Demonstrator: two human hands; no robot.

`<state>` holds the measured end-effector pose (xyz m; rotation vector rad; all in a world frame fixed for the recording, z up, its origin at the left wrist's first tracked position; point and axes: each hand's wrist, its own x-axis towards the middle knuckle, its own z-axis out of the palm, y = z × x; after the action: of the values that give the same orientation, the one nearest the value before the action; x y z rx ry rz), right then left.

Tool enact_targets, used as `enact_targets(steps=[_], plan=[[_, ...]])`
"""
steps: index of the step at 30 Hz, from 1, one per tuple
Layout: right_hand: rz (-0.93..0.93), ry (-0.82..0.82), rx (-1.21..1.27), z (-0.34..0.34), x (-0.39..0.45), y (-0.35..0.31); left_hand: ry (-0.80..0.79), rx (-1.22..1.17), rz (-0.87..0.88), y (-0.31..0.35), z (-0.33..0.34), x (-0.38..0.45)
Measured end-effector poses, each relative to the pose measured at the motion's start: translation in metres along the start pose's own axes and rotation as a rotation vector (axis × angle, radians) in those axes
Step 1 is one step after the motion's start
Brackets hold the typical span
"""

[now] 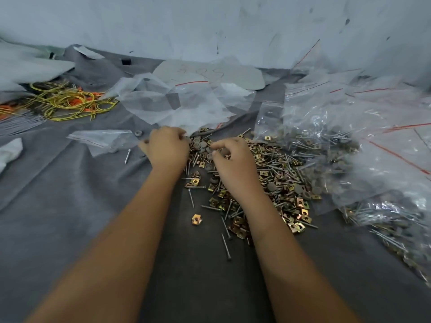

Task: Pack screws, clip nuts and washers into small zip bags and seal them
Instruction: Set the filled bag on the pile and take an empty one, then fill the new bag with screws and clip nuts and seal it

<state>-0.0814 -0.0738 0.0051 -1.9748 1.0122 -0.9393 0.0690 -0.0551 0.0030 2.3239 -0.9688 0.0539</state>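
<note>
While both forearms are reaching out over the grey cloth, the two hands are working right at the near-left edge of the loose hardware pile. The left hand is sitting knuckles-up with its fingers curled in, and its fingertips are touching the edge of a clear plastic bag lying just beyond it; honestly I can't tell whether it's actually pinching the plastic or holding anything inside the fist. The right hand is hovering over the washers, fingers bent narrow with thumb and forefinger coming together on something small and grey, looking like a washer, though it's too blurry to be sure.

The pile itself is a mix of long silver screws, brassy clip nuts and grey round washers, spreading out to the right of the hands. One clip nut is lying on its own between the forearms, and a few stray screws are trailing toward the camera.

Over on the right, filled zip bags with red seal lines are heaping up beside the pile. An empty small zip bag is lying flat left of the left hand, with a lone screw near it. Far left there's a tangle of yellow wire.
</note>
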Motion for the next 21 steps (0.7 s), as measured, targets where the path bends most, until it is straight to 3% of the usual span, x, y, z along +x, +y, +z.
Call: enact_targets(steps=[3, 5, 9, 12, 16, 21], plan=[[0.039, 0.036, 0.036, -0.005, 0.0, -0.002, 0.153, -0.115, 0.104, 0.0, -0.003, -0.004], [0.08, 0.072, 0.122, -0.01, 0.002, -0.002, 0.185, -0.419, 0.214, 0.004, -0.009, -0.01], [0.193, 0.039, 0.376, -0.024, 0.005, -0.003, -0.047, -1.191, 0.075, 0.018, -0.028, -0.018], [0.269, -0.058, 0.504, -0.034, 0.006, -0.003, -0.189, -1.462, -0.047, 0.019, -0.034, -0.018], [0.288, -0.215, 0.737, -0.044, 0.002, -0.003, -0.267, -1.508, -0.108, 0.015, -0.026, -0.02], [0.324, -0.126, 0.69, -0.05, 0.002, 0.003, -0.108, -1.232, -0.181, 0.008, -0.022, -0.024]])
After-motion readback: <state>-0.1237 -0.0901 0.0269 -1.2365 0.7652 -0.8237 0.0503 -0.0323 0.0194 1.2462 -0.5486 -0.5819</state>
